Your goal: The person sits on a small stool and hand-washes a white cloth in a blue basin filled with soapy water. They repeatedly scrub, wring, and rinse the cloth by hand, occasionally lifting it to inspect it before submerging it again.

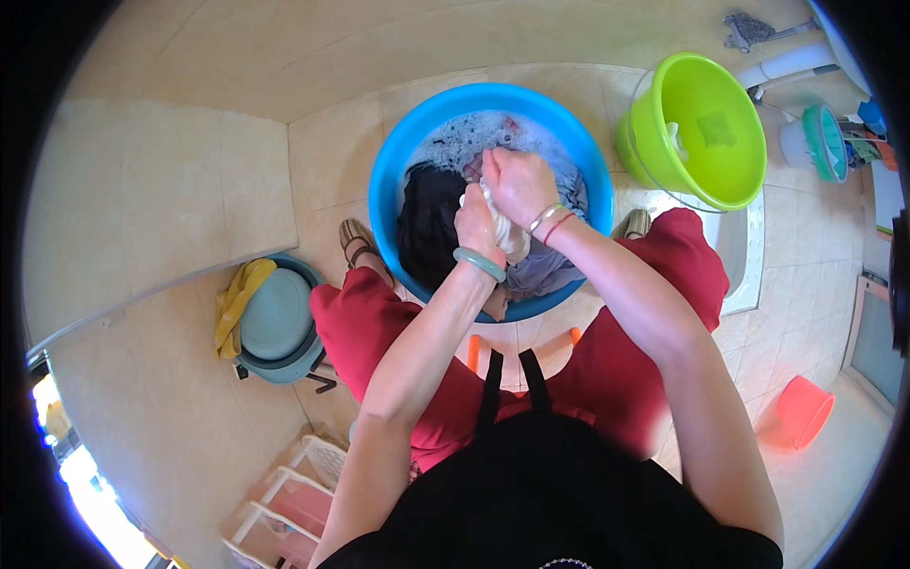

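Observation:
A big blue basin point(384, 180) of sudsy water stands on the floor between my feet. Over its middle, my left hand point(479, 226) and my right hand point(519, 188) are close together, both closed on a bunched white cloth point(512, 237). Part of the cloth hangs below my fingers, and its ends are hidden. Dark, wet clothing point(428, 228) lies in the left side of the basin. Grey-blue clothing point(545, 270) lies in the right side, under and beside my right wrist. Foam point(464, 133) floats along the far side.
At the far right a lime-green bucket point(701, 133) with something white inside stands by a white tray point(744, 256). To my left are stacked blue-grey basins point(275, 313) with a yellow cloth point(237, 299). A pink tub point(804, 414) and a white rack point(294, 498) stand nearer.

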